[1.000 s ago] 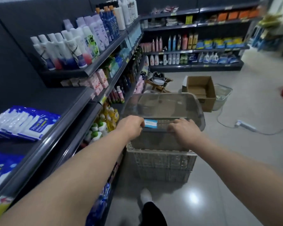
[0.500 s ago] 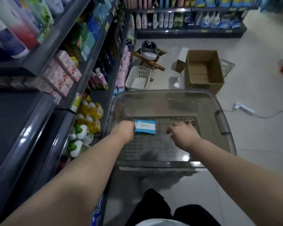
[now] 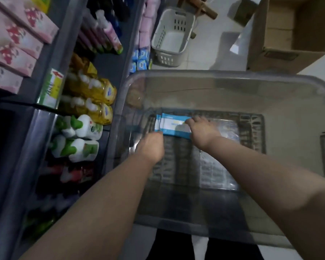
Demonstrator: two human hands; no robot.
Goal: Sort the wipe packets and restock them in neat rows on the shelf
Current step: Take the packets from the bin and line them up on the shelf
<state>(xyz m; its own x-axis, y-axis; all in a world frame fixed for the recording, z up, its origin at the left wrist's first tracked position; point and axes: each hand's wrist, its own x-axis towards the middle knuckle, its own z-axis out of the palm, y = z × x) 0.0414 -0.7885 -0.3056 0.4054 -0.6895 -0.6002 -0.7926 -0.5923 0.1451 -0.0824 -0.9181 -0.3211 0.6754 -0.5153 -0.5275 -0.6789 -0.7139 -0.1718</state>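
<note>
Packets (image 3: 174, 125), looks like two blue-and-white ones touching side by side, are lying on the floor of the clear bin (image 3: 233, 77), toward its left half.

Starting at the left: the shelf (image 3: 68, 34) beside the bin carries pink boxes (image 3: 17, 40) up top and yellow and green-capped bottles (image 3: 90, 102) below. I can't spot any wipe rows from this angle, so no idea how tidy the restocked part is.

Moving right, the left hand (image 3: 152, 145) is down in the bin with its knuckles against the near left corner of the packets. Its fingers are tucked out of sight, so I can't tell if it's pinching or just nudging.

Then the right hand (image 3: 203, 132) sits on the right end, fingers curled over the top of the bigger packet, which reads to me as a grab.

I don't see other packets in the bin, just a grid pattern showing through its bottom. Beyond it on the floor sits a white basket (image 3: 172, 38), and off to the right an open box (image 3: 289, 34).

My guess: the sorting is nearly done, and what's left is lifting this pair out and lining it up on the shelf.
</note>
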